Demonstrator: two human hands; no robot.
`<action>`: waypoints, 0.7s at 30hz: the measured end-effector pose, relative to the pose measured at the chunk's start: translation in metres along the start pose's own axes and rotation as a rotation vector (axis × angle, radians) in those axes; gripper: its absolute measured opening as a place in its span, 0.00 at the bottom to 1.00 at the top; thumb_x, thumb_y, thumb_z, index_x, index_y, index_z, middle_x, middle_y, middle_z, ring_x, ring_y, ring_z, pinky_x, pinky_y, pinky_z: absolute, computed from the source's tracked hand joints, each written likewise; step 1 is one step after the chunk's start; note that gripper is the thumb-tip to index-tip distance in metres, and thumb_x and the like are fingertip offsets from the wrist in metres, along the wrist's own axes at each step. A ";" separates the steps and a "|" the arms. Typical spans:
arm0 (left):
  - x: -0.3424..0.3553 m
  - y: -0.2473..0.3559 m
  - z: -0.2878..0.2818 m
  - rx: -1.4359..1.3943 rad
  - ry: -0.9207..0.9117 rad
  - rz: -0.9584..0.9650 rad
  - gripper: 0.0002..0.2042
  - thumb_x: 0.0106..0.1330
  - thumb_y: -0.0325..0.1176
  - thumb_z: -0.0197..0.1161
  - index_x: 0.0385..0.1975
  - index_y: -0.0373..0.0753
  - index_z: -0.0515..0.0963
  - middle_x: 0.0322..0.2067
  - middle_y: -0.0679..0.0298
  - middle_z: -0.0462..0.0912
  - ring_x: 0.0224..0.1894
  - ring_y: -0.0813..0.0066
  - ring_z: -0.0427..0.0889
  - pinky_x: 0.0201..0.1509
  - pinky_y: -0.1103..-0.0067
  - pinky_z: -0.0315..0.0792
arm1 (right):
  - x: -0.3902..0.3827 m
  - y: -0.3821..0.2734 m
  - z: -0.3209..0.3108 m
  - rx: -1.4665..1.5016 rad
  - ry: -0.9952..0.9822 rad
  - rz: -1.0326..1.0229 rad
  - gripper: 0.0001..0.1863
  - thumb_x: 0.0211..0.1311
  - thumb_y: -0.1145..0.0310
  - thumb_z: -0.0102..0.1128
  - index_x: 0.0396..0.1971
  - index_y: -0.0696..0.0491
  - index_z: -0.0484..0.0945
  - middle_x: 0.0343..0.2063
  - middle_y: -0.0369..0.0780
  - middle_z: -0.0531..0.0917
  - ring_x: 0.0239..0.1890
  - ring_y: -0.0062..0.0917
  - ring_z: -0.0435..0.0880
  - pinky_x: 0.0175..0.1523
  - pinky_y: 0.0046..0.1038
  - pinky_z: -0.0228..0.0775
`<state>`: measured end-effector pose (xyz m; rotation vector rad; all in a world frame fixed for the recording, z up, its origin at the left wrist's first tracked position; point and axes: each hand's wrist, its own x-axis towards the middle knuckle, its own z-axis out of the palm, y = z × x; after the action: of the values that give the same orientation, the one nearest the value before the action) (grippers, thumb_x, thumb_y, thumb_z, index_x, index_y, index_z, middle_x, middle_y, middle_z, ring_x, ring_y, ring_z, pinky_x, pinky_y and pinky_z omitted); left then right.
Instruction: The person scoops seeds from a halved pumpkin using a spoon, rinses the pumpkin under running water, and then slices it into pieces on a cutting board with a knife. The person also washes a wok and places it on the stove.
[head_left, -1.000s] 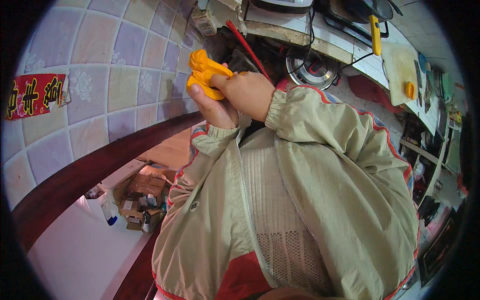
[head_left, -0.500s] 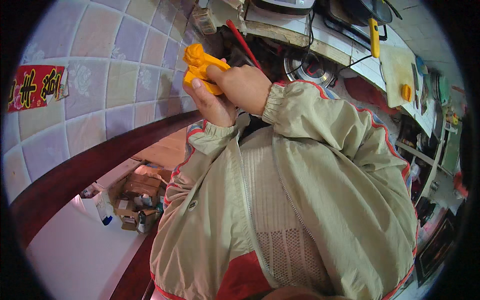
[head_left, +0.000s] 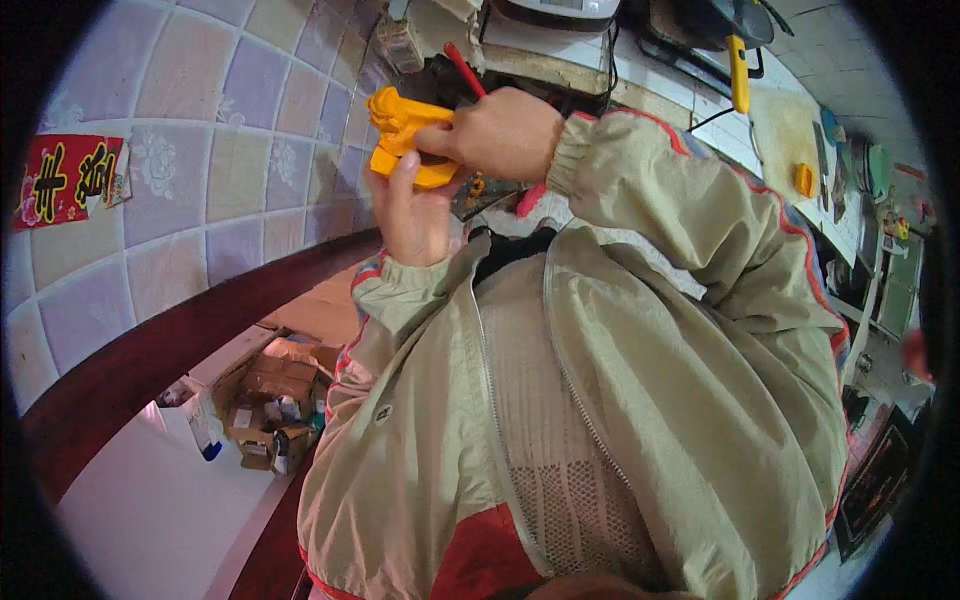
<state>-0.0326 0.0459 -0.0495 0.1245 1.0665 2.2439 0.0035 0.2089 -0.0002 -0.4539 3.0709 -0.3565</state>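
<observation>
Head view: orange tool (head_left: pixel 405 135) between fingers (head_left: pixel 432 142)

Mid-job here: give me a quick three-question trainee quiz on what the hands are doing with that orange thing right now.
1. True or false: both hands grip the orange plastic object.
2. Which hand lies on top of it? A) left hand B) right hand
3. What thin red thing sticks up behind the right hand?

Key
1. True: the left hand holds it from below, thumb on its side; the right hand closes over it from above.
2. B
3. A red rod, perhaps a tool's shaft; its lower end is hidden.
</observation>
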 end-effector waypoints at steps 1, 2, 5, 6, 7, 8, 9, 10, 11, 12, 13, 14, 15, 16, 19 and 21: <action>0.005 0.004 -0.002 -0.060 -0.077 0.012 0.22 0.67 0.39 0.56 0.57 0.43 0.58 0.58 0.57 0.65 0.60 0.55 0.68 0.63 0.57 0.63 | -0.003 0.000 0.004 0.023 0.048 0.025 0.15 0.59 0.64 0.49 0.47 0.40 0.71 0.21 0.40 0.81 0.22 0.39 0.83 0.27 0.38 0.75; 0.009 0.007 -0.005 -0.121 -0.154 0.023 0.23 0.66 0.38 0.57 0.58 0.43 0.58 0.59 0.57 0.64 0.61 0.53 0.67 0.63 0.57 0.63 | -0.008 -0.002 0.008 0.047 0.095 0.048 0.15 0.59 0.64 0.49 0.47 0.40 0.71 0.21 0.40 0.81 0.22 0.39 0.83 0.26 0.38 0.74; 0.007 0.012 -0.001 -0.120 -0.234 0.135 0.30 0.63 0.39 0.61 0.62 0.44 0.54 0.61 0.55 0.63 0.62 0.49 0.66 0.64 0.57 0.62 | -0.015 -0.008 0.013 0.150 0.232 -0.004 0.15 0.55 0.67 0.52 0.45 0.43 0.70 0.22 0.40 0.80 0.22 0.38 0.82 0.24 0.36 0.72; 0.007 0.012 0.001 -0.127 -0.266 0.151 0.32 0.63 0.39 0.62 0.63 0.44 0.53 0.61 0.55 0.63 0.62 0.49 0.66 0.64 0.58 0.62 | -0.017 -0.008 0.016 0.184 0.263 -0.009 0.15 0.53 0.68 0.55 0.43 0.45 0.70 0.22 0.39 0.80 0.23 0.38 0.82 0.24 0.35 0.72; 0.006 0.012 0.002 -0.137 -0.297 0.169 0.34 0.62 0.40 0.63 0.64 0.43 0.52 0.60 0.54 0.63 0.62 0.49 0.67 0.64 0.59 0.62 | -0.019 -0.008 0.019 0.218 0.292 -0.017 0.16 0.51 0.69 0.57 0.42 0.48 0.71 0.23 0.39 0.80 0.24 0.37 0.82 0.24 0.34 0.71; 0.006 0.010 0.001 -0.041 -0.254 0.204 0.37 0.59 0.45 0.64 0.65 0.42 0.54 0.61 0.57 0.64 0.61 0.54 0.69 0.64 0.62 0.63 | -0.019 -0.006 0.024 0.261 0.321 -0.038 0.15 0.51 0.69 0.58 0.40 0.49 0.71 0.24 0.39 0.81 0.24 0.37 0.82 0.24 0.33 0.72; 0.005 0.008 0.002 -0.040 -0.245 0.238 0.37 0.58 0.42 0.64 0.65 0.41 0.52 0.60 0.55 0.65 0.60 0.55 0.70 0.63 0.63 0.65 | -0.023 -0.010 0.020 0.300 0.292 -0.034 0.13 0.52 0.70 0.58 0.39 0.50 0.71 0.26 0.39 0.82 0.25 0.37 0.82 0.26 0.33 0.72; 0.003 0.006 0.003 -0.039 -0.235 0.271 0.37 0.58 0.38 0.64 0.65 0.40 0.51 0.58 0.53 0.65 0.58 0.55 0.71 0.62 0.64 0.66 | -0.023 -0.015 0.023 0.335 0.319 0.001 0.13 0.52 0.70 0.58 0.39 0.50 0.71 0.26 0.40 0.82 0.25 0.37 0.83 0.26 0.33 0.72; 0.002 0.004 0.004 -0.037 -0.226 0.304 0.38 0.57 0.35 0.63 0.65 0.39 0.49 0.57 0.51 0.66 0.57 0.56 0.72 0.61 0.65 0.68 | -0.024 -0.020 0.026 0.370 0.345 0.037 0.13 0.52 0.71 0.58 0.39 0.50 0.71 0.26 0.40 0.82 0.25 0.37 0.83 0.26 0.33 0.72; 0.002 0.000 0.008 -0.015 -0.182 0.357 0.39 0.53 0.31 0.63 0.64 0.38 0.50 0.54 0.50 0.69 0.54 0.60 0.74 0.59 0.67 0.69 | -0.025 -0.025 0.024 0.393 0.392 0.035 0.16 0.52 0.70 0.57 0.43 0.47 0.69 0.24 0.42 0.81 0.24 0.39 0.82 0.26 0.37 0.72; 0.002 -0.002 0.010 0.051 -0.144 0.409 0.39 0.52 0.31 0.64 0.64 0.37 0.50 0.53 0.51 0.69 0.54 0.61 0.74 0.59 0.68 0.69 | -0.025 -0.031 0.023 0.429 0.365 0.104 0.16 0.53 0.70 0.57 0.43 0.48 0.69 0.24 0.42 0.81 0.24 0.40 0.82 0.26 0.37 0.72; 0.002 -0.003 0.012 0.118 -0.105 0.460 0.39 0.51 0.31 0.64 0.64 0.37 0.50 0.52 0.51 0.70 0.53 0.62 0.75 0.59 0.68 0.69 | -0.024 -0.038 0.022 0.464 0.339 0.173 0.15 0.54 0.69 0.56 0.43 0.48 0.69 0.24 0.43 0.81 0.25 0.40 0.82 0.26 0.38 0.72; 0.002 -0.003 0.013 0.184 -0.067 0.505 0.40 0.50 0.31 0.65 0.63 0.37 0.51 0.51 0.51 0.71 0.52 0.62 0.75 0.59 0.69 0.69 | -0.023 -0.043 0.021 0.500 0.312 0.247 0.14 0.55 0.69 0.56 0.43 0.49 0.69 0.24 0.43 0.81 0.25 0.41 0.82 0.26 0.38 0.71; 0.002 -0.003 0.013 0.214 -0.038 0.507 0.41 0.48 0.29 0.65 0.63 0.37 0.51 0.52 0.53 0.69 0.53 0.64 0.73 0.60 0.71 0.68 | -0.021 -0.046 0.017 0.620 0.295 0.290 0.11 0.59 0.69 0.55 0.41 0.51 0.70 0.23 0.46 0.80 0.26 0.44 0.81 0.27 0.40 0.71; 0.009 -0.008 0.006 0.429 -0.018 0.694 0.42 0.47 0.30 0.66 0.63 0.36 0.50 0.54 0.54 0.66 0.55 0.65 0.71 0.60 0.72 0.67 | -0.020 -0.051 0.011 0.749 0.420 0.300 0.08 0.62 0.69 0.54 0.39 0.53 0.70 0.24 0.49 0.79 0.27 0.47 0.80 0.28 0.41 0.70; 0.007 -0.004 0.006 0.450 -0.007 0.665 0.43 0.46 0.32 0.68 0.64 0.35 0.50 0.56 0.55 0.64 0.56 0.66 0.69 0.60 0.73 0.66 | -0.018 -0.051 0.004 0.792 0.404 0.295 0.07 0.62 0.69 0.55 0.36 0.54 0.70 0.23 0.50 0.78 0.27 0.48 0.79 0.29 0.41 0.69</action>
<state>-0.0339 0.0559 -0.0501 0.7745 1.6990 2.5015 0.0352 0.1655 0.0071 0.1199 2.8988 -1.7069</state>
